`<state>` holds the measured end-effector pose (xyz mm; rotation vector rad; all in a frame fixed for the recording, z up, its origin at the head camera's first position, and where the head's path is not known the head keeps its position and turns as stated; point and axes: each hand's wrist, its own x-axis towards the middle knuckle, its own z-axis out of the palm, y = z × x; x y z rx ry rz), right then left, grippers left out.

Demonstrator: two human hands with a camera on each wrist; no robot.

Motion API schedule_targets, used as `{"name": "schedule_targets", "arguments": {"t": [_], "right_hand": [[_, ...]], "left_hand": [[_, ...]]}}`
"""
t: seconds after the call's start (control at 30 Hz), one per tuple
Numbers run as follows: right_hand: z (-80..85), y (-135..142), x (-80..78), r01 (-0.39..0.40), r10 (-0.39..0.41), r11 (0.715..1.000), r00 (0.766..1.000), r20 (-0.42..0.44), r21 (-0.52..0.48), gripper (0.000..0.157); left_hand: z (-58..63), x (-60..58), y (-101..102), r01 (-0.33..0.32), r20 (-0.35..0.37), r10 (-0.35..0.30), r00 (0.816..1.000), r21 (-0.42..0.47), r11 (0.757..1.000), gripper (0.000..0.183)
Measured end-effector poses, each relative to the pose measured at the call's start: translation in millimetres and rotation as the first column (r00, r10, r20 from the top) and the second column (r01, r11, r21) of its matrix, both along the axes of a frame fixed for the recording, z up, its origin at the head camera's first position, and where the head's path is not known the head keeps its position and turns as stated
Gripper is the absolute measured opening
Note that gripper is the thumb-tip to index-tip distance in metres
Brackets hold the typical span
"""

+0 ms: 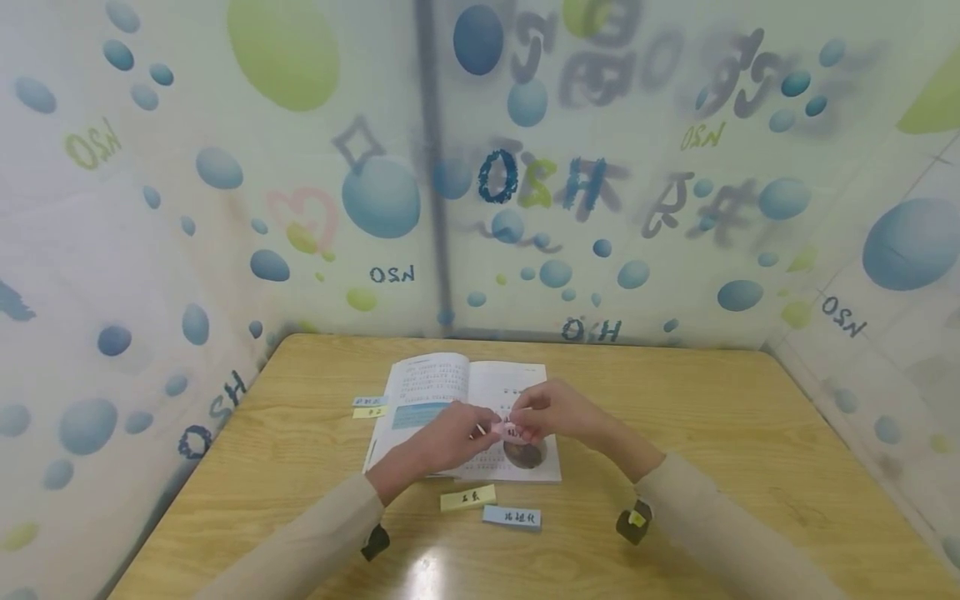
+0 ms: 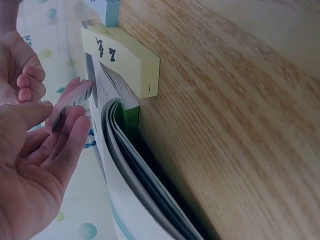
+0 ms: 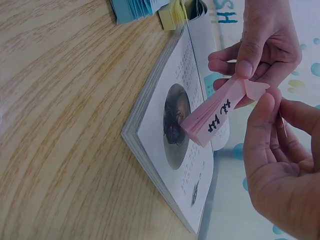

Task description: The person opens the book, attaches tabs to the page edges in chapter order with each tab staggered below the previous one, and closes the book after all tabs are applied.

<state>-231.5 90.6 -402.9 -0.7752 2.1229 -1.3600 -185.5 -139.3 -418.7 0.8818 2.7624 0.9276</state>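
Over the right page of an open book (image 1: 498, 379), both hands meet at a small pink sticky-note pad (image 3: 212, 115) with dark handwriting on it. My left hand (image 1: 453, 435) grips one end of the pad between thumb and fingers. From the other side, my right hand (image 1: 558, 410) pinches the edge of a pink sheet (image 3: 256, 89) that lifts away from the pad. In the right wrist view the pad's loose end fans out, overlapping the page with a round dark picture (image 3: 176, 125).
In front of the book lie a yellow sticky-note pad (image 1: 468, 498) and a blue sticky-note pad (image 1: 512, 517), both with handwriting. Blue (image 1: 370, 402) and yellow (image 1: 369, 412) notes stick out from the book's left edge. A patterned curtain (image 1: 525, 275) stands behind the wooden table (image 1: 675, 400).
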Motion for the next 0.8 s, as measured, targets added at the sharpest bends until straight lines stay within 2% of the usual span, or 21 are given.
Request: {"name": "schedule_targets", "arguments": {"t": [0.3, 0.57, 0.8], "right_hand": [[-2.9, -3.8, -0.9, -0.001, 0.001, 1.0, 1.0, -0.005, -0.002, 0.012], [1.3, -7.4, 0.8, -0.026, 0.026, 0.999, 0.999, -0.018, -0.023, 0.013], [6.4, -6.3, 1.0, -0.033, 0.033, 0.999, 0.999, -0.02, -0.036, 0.013]], "left_hand": [[-1.7, 0.6, -1.6, 0.0, -0.001, 0.0, 1.0, -0.011, 1.0, 0.018], [-3.4, 1.0, -3.1, -0.001, -0.049, 0.0, 0.999, -0.018, 1.0, 0.014], [-1.7, 1.8, -3.2, -0.007, -0.037, 0.006, 0.999, -0.026, 1.0, 0.009]]}}
